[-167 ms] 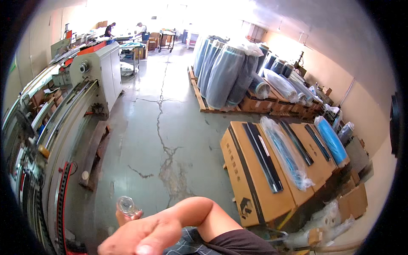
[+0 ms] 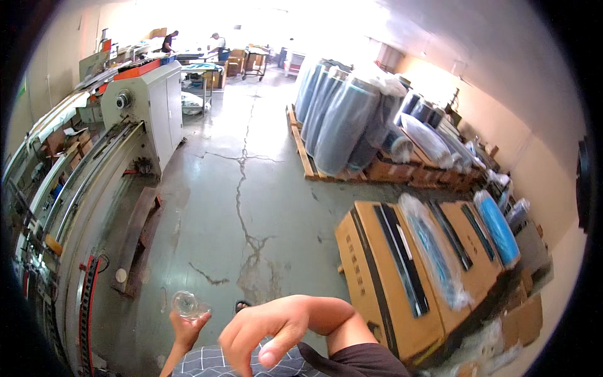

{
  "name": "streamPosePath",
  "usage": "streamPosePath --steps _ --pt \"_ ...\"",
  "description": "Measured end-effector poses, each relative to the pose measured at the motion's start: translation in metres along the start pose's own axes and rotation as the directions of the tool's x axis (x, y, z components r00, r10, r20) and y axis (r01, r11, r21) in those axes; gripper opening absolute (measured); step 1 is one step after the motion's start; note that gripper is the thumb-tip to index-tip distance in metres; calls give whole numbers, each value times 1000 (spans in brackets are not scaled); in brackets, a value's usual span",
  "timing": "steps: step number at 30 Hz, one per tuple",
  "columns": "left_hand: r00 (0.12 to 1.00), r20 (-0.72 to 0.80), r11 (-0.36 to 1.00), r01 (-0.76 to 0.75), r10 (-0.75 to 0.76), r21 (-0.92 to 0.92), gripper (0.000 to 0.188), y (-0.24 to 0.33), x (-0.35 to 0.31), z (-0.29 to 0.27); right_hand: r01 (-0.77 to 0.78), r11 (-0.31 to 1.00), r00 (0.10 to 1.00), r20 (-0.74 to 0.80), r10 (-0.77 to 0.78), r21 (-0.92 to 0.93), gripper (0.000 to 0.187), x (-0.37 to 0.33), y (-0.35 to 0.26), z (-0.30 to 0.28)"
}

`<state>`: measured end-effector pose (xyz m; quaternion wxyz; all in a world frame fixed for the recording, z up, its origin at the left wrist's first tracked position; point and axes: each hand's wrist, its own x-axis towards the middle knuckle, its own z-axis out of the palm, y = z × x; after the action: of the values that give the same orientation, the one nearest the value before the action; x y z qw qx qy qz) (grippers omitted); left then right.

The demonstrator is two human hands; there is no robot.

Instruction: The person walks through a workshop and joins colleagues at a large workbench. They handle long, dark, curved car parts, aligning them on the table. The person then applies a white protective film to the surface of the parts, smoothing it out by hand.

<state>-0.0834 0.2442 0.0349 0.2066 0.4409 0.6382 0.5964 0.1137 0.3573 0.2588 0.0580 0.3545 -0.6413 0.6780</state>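
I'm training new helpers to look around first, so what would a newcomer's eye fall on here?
Probably the right hand, large at the lower middle, with the left hand to its left holding a clear container. Next come the tall plastic-wrapped rolls on a wooden pallet, right of centre, and the jagged crack down the middle of the floor.

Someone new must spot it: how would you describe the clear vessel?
Find the long machine along the left. Right of its near end, over the gray floor, is the left hand. It holds the clear vessel, round and see-through; the nearby right hand shows nothing held.
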Motion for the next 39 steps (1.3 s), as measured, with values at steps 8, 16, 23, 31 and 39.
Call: streamPosePath --steps 8,16,23,31,39 --pt "992 -74 991 104 -98 86 56 -112 248 62 -603 778 759 -427 492 -176 17 -95 19 -342" --pt "970 -168 984 162 -173 -76 59 -161 519 136 -688 635 16 -867 498 351 29 -293 200 -696" --pt "988 -109 994 104 -107 -35 55 -196 803 218 -355 -453 -900 -168 402 818 37 -556 237 -660" --pt "992 -7 983 122 -124 -138 50 -239 1107 380 -202 -336 -901 -40 431 920 38 -627 223 -836" --pt "996 79 999 40 -42 22 58 -279 1379 515 -739 -309 -673 -643 366 598 41 -723 236 -1301"
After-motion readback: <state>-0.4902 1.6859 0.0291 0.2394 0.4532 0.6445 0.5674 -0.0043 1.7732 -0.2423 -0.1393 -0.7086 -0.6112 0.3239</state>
